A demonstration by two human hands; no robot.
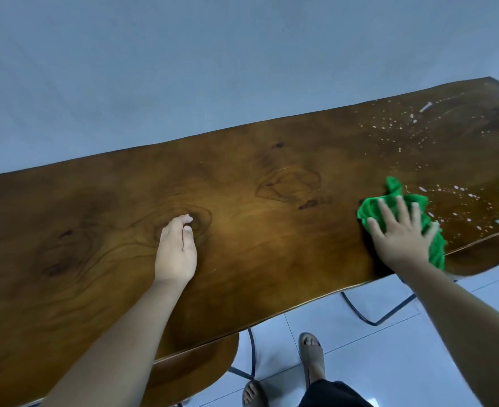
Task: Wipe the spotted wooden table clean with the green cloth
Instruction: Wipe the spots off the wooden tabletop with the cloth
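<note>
A long brown wooden table point(242, 230) runs across the view from lower left to upper right. White spots point(462, 198) cover its right end. The crumpled green cloth point(371, 208) lies near the table's front edge at the right. My right hand point(401, 233) presses flat on the cloth with fingers spread, slightly blurred. My left hand point(176, 251) rests on the bare wood at the middle, fingers loosely curled together, holding nothing.
Two wooden stool seats sit under the table's front edge, one at lower left point(195, 371) and one at right point(483, 257), on dark metal legs point(371, 318). My sandalled feet point(310, 351) stand on white floor tiles. A plain grey wall lies beyond the table.
</note>
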